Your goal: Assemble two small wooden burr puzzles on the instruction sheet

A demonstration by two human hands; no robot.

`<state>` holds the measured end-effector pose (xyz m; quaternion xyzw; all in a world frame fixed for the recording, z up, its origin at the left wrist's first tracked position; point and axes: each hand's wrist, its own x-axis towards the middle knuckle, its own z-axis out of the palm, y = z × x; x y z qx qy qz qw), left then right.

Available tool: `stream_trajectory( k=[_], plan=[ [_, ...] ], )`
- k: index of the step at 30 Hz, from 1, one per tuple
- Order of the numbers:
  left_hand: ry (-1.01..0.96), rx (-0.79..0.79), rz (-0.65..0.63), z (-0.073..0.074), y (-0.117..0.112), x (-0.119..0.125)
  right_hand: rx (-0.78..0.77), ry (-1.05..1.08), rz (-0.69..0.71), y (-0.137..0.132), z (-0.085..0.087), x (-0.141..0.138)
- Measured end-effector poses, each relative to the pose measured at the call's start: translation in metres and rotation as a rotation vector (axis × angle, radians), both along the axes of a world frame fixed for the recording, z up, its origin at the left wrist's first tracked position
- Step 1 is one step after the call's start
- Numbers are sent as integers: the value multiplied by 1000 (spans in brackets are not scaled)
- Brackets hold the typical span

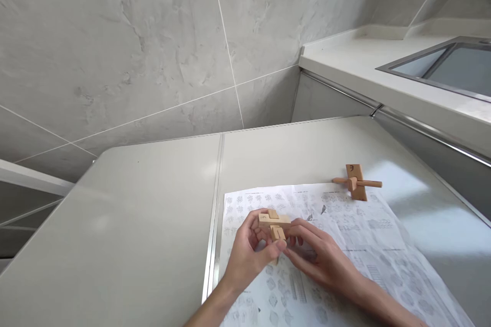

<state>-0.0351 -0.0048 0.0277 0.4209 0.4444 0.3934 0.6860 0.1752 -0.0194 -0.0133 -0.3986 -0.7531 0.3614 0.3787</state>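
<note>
A small wooden burr puzzle [276, 221], made of pale interlocking blocks with dark pen marks on some faces, is held just above the printed sheet. My left hand [245, 253] wraps round its left side, with the thumb pressed against the front lower block. At the right end of the puzzle, my right hand [320, 253] grips with bent fingers, some of them hidden behind the blocks. Farther right lies a separate group of joined wooden pieces [359, 191]: a flat marked piece crossed by a rod, partly beyond the sheet's upper edge.
A large paper sheet [345, 265] with printed puzzle diagrams covers the right front of the pale table [153, 225]. A metal seam [217, 204] runs across the tabletop. To the right stands a white counter [345, 56] with an inset sink [452, 69]; grey tiled wall rises behind.
</note>
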Motion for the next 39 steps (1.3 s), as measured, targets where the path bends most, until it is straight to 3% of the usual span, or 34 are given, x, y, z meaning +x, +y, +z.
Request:
stream_trajectory(
  k=[4, 9, 17, 26, 30, 39],
  plan=[
    [-117, -23, 12, 0, -1, 2, 66, -55, 49, 0, 2, 0],
    [-86, -15, 103, 3, 0, 1, 166, -215, 158, -3, 7, -1],
    [-26, 18, 88, 4, 0, 3, 259, -316, 193, -4, 5, -4],
    [-18, 70, 117, -2, 0, 5, 281, -305, 76, -2, 4, -4],
    [31, 88, 162, -2, 2, 6, 272, -277, -75, 5, -1, 2],
    [350, 280, 157, -3, 3, -1, 212, -230, -195, 11, 1, 11]
  ],
)
